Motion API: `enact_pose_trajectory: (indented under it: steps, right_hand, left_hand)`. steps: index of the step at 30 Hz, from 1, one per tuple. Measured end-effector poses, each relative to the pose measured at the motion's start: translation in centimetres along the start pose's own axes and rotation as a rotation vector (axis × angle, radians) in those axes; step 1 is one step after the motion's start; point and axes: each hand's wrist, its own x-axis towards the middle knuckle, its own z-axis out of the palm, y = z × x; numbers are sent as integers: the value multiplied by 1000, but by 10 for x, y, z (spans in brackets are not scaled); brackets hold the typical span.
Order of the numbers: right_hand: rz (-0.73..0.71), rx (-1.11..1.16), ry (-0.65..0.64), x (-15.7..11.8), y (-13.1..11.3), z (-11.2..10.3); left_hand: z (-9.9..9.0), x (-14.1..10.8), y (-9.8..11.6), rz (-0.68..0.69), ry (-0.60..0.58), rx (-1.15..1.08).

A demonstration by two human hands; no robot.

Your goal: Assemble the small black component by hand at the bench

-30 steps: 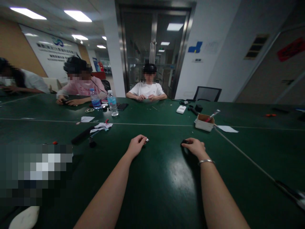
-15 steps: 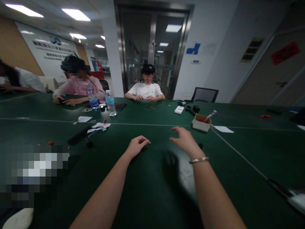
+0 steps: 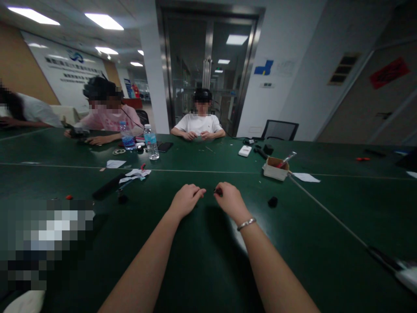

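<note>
My left hand is over the table in front of me, thumb and fingers pinched together. Whatever sits between its fingertips is hidden or too small to make out. Facing it, a short gap away, my right hand wears a silver bangle. Its bent fingers close on a small dark object, whose kind does not show. A small black lump lies on the green table to the right of my right hand.
Ahead right stands a small open box with a clear-handled tool. Two water bottles, paper scraps and a black bar lie left. A white box is farther back. A person sits opposite; others sit left.
My right hand has moved left toward my left hand, its spread fingers now closed on a small dark object. The grey bit at my left fingertips no longer shows. The black lump is uncovered.
</note>
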Motion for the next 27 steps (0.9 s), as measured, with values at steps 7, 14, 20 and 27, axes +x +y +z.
enact_pose_trajectory:
  steps: [7, 14, 20, 27]
  right_hand:
    - [519, 138, 356, -15, 134, -84]
    - [703, 209, 240, -43, 176, -88]
    - [700, 185, 206, -43, 179, -71]
    - [624, -133, 148, -37, 187, -69]
  left_hand:
    - [-80, -25, -44, -538, 497, 564]
    - [-113, -60, -98, -900, 561, 507]
    - [-114, -63, -120, -880, 429, 492]
    - [-112, -55, -125, -809, 292, 426]
